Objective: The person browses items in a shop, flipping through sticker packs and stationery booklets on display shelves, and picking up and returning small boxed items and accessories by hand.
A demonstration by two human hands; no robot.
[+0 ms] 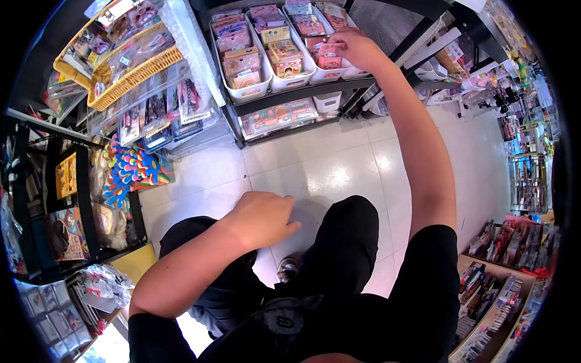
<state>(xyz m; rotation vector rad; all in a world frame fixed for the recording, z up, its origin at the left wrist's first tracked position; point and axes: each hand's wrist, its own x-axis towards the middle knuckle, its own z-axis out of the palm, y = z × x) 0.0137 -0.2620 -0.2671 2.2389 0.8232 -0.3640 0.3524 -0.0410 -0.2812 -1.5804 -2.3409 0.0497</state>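
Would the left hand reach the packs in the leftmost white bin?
Probably yes, with a stretch forward: the left hand is back near the knees, but the packs sit in an open-topped bin and nothing seems in the way.

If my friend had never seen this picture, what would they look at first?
Probably the bright blue, red and yellow bundle at the left, beside the floor. Next might be the right hand, stretched out to the top of the picture, where it seems to pinch a pink packet in one of the white bins.
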